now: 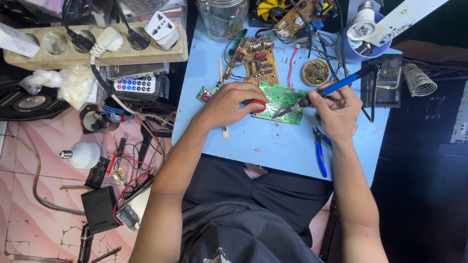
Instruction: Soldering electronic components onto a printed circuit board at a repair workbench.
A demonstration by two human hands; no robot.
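A green circuit board (pixel 280 100) lies flat on the light blue table (pixel 273 146). My left hand (pixel 229 102) rests on the board's left edge, fingers curled over a small red part (pixel 258 105). My right hand (pixel 336 109) grips a soldering iron with a blue handle (pixel 341 84). Its metal tip (pixel 282 113) touches the board near its lower middle. A brown circuit board (pixel 261 61) with wires lies just behind the green one.
Blue-handled pliers (pixel 319 151) lie by my right wrist. A round board (pixel 315 72), a coil iron stand (pixel 418 80) and a glass jar (pixel 224 17) stand at the back. Left, a power strip (pixel 97 46), remote (pixel 134 85) and bulb (pixel 83 154) crowd the floor.
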